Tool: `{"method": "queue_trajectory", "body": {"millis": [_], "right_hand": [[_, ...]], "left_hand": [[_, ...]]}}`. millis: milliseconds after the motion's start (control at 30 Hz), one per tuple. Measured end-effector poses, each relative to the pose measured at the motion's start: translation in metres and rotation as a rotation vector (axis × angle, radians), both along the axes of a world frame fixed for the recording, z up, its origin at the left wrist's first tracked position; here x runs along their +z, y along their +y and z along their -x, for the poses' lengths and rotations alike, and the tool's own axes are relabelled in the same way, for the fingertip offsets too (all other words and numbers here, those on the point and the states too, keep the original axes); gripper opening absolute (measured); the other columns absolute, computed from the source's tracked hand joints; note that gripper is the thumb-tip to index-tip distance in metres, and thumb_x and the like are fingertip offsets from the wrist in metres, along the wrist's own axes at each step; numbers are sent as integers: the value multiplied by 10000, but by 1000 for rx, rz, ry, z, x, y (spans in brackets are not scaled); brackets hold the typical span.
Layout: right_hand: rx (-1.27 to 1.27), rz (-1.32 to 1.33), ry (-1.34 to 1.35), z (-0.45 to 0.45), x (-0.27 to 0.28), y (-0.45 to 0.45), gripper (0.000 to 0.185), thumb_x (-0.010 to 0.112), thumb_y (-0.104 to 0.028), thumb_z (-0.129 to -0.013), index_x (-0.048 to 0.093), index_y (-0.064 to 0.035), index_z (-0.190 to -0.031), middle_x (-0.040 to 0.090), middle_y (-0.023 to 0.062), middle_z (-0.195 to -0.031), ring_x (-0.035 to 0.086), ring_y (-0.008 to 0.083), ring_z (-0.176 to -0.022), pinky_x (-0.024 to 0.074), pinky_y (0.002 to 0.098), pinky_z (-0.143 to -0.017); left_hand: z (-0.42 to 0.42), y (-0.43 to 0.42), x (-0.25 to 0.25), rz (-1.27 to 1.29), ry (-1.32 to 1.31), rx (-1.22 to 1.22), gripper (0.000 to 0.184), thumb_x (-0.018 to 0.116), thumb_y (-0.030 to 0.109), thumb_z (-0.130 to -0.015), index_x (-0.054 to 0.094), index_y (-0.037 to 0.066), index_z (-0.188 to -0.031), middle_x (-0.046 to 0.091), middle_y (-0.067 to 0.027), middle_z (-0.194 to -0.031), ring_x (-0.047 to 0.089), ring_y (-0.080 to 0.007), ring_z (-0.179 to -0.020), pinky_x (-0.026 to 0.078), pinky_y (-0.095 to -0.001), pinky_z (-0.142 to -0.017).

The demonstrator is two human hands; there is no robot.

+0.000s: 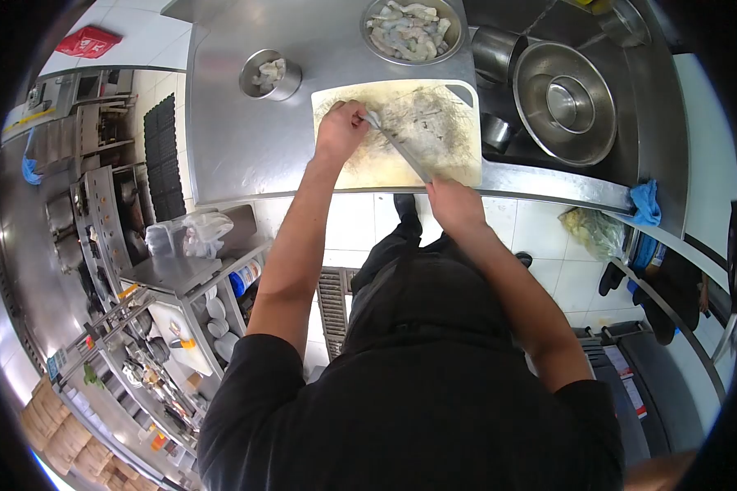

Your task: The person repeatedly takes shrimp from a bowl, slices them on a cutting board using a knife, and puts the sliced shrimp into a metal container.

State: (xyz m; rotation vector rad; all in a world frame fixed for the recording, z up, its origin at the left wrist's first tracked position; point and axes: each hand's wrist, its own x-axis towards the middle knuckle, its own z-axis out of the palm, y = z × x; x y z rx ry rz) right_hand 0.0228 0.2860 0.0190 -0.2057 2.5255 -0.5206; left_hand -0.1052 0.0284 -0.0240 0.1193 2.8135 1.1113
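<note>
On the worn white cutting board (458,159), my left hand (342,129) has its fingers closed on a small pale shrimp (373,119) near the board's left side. My right hand (457,206), at the board's front edge, grips a knife (407,154) by its handle. The blade slants up and left, and its tip meets the shrimp beside my left fingertips. Whether it has cut in is too small to tell. Behind the board stands a metal bowl (454,47) holding many raw shrimp (409,31). A smaller metal pot (289,87) at the left holds several shrimp pieces (269,75).
To the right, a sink (540,20) holds a large steel bowl (585,143) with a smaller one inside. A blue cloth (645,203) hangs at the counter's right corner. The steel counter (229,139) extends left of the board. Shelving with utensils (151,372) stands at lower left.
</note>
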Motion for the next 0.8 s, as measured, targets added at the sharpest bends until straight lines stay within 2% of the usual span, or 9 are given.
{"method": "queue_trajectory", "body": {"millis": [67,200,267,367,467,567,667,800], "right_hand": [[-9,4,38,-6,-6,5,324,493,-318,-1076,656,-40,-1113,727,183,-967,716,375,-920,558,512,-825],[28,-13,69,-11,12,13,305,511,-304,-1067,654,-35,-1073,722,172,-929,714,365,-890,556,508,-811],[21,-21,32,-10,26,16,305,494,-282,-1064,667,-31,-1076,740,179,-961,728,370,-929,564,509,-832],[0,-18,35,-11,36,21,298,497,-270,-1058,667,-26,-1060,747,184,-962,735,379,-927,566,517,-830],[-14,-25,57,-12,33,23,287,516,-277,-1051,655,-26,-1037,740,188,-930,731,393,-889,563,528,-809],[-33,-13,92,-12,30,29,285,524,-286,-1049,645,-28,-1029,731,196,-905,725,408,-860,560,538,-792],[-54,-3,105,-12,26,32,286,527,-290,-1048,642,-28,-1032,725,201,-897,721,418,-851,557,545,-787],[-73,2,107,-10,28,36,286,529,-290,-1046,642,-27,-1037,724,208,-904,720,423,-849,556,552,-787]], "left_hand": [[0,0,0,19,-6,-6,230,752,17,-822,698,39,-1045,690,-113,-952,721,-230,-811,593,-341,-782],[-2,2,4,-149,-60,83,316,736,30,-837,646,6,-1139,693,-124,-972,716,-224,-823,588,-337,-790],[-7,6,12,-208,-75,130,361,734,56,-846,623,-10,-1184,694,-134,-985,714,-226,-830,587,-341,-798],[-4,1,-16,-261,-89,154,412,749,114,-844,626,-9,-1218,688,-141,-1013,720,-234,-835,589,-354,-805],[-2,11,-4,-97,-98,122,463,752,150,-837,627,14,-1262,682,-165,-1050,728,-273,-889,589,-389,-829],[0,18,-17,70,15,87,412,783,150,-814,649,17,-1181,682,-142,-994,712,-253,-854,581,-371,-805],[-3,29,-11,157,3,115,402,762,172,-811,658,36,-1174,689,-161,-1006,708,-298,-905,575,-407,-838],[-6,37,-10,211,-1,146,366,732,216,-835,667,55,-1157,710,-179,-1036,708,-312,-929,569,-425,-845]]}}
